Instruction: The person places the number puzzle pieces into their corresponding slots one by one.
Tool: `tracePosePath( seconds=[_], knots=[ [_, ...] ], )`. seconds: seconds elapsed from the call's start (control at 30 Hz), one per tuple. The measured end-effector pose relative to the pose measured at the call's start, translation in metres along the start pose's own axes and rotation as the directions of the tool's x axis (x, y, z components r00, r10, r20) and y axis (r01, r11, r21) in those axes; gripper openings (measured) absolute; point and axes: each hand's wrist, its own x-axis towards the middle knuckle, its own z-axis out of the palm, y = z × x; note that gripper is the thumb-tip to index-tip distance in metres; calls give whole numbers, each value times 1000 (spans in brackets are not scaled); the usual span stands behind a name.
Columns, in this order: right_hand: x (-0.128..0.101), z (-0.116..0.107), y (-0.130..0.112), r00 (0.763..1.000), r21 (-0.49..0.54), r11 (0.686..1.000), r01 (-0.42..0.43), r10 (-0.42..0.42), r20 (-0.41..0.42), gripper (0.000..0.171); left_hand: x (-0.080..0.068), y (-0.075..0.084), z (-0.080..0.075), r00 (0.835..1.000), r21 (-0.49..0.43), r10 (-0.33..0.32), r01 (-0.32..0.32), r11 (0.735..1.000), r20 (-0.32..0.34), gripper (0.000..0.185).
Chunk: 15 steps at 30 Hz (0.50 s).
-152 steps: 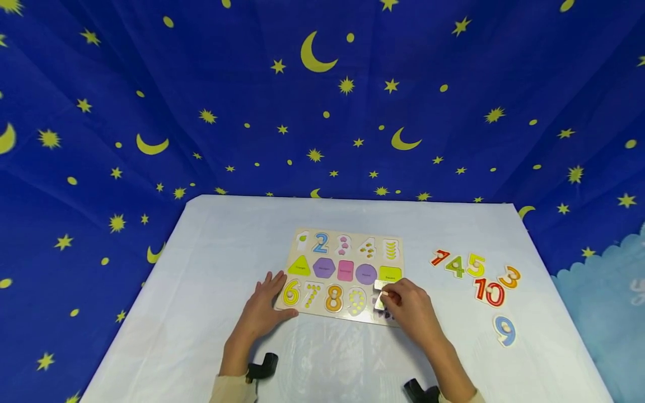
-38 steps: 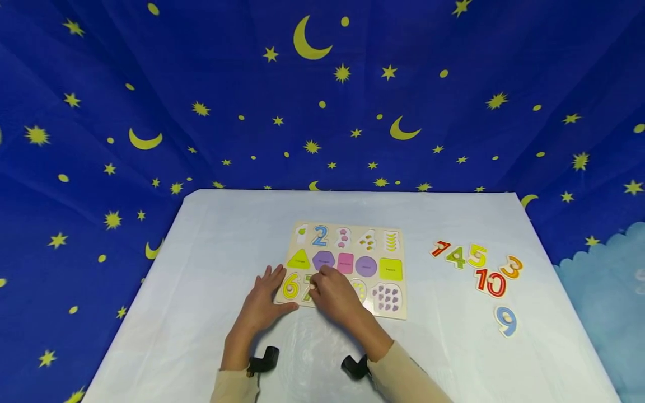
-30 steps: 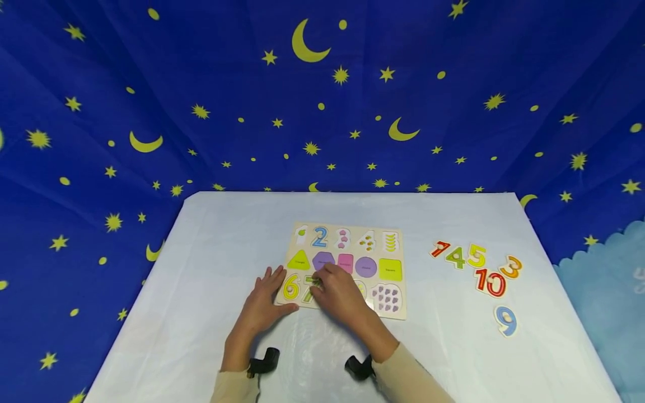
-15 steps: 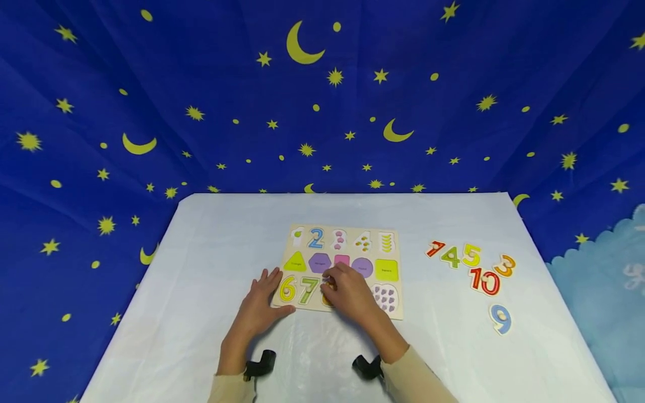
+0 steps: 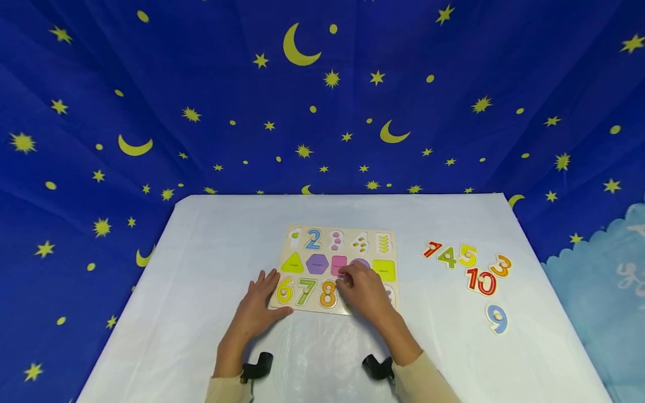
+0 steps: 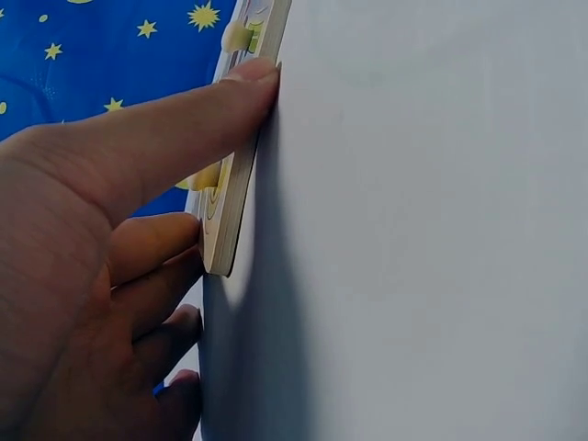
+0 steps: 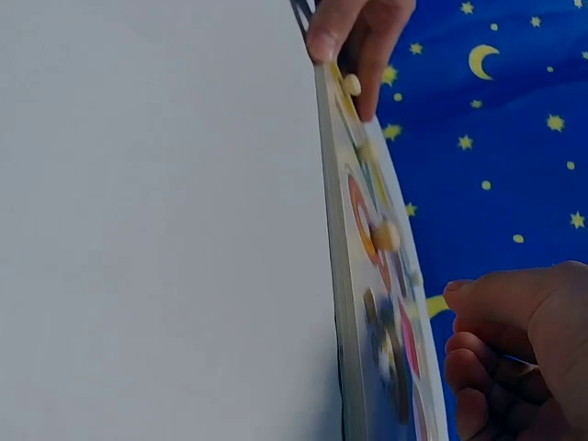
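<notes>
A: Where does the puzzle board (image 5: 336, 267) lie?

B: Flat on the white table (image 5: 211, 246), midway across, directly beyond both hands. The left hand (image 5: 256, 305) rests at its near-left corner, fingers straight along the left edge and thumb against the front edge; it grips nothing.

A: And the right hand (image 5: 367, 291)?

B: It lies over the board's lower row, just right of the orange 8 (image 5: 328, 293). Its fingers are curled, tips near the pink square (image 5: 339, 264). Whether they pinch anything, I cannot tell.

A: What else is seated?

B: The 6 (image 5: 284, 290) and 7 (image 5: 305, 291), beside the 8, and the 2 (image 5: 313, 239) above. Loose numbers (image 5: 468, 268) lie well apart, to the right.
</notes>
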Motion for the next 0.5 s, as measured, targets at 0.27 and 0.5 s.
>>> tracePosePath(
  seconds=[0.27,0.5],
  knots=[
    [-3,-6,10,999,19,999,-40,40,-12,16,-1,0,-1,1000,8,-1,1,1000,2,95],
    [-5,-10,16,999,0,1000,-30,30,-31,17,-1,2,-2,1000,4,-9,9,1000,0,94]
  ],
)
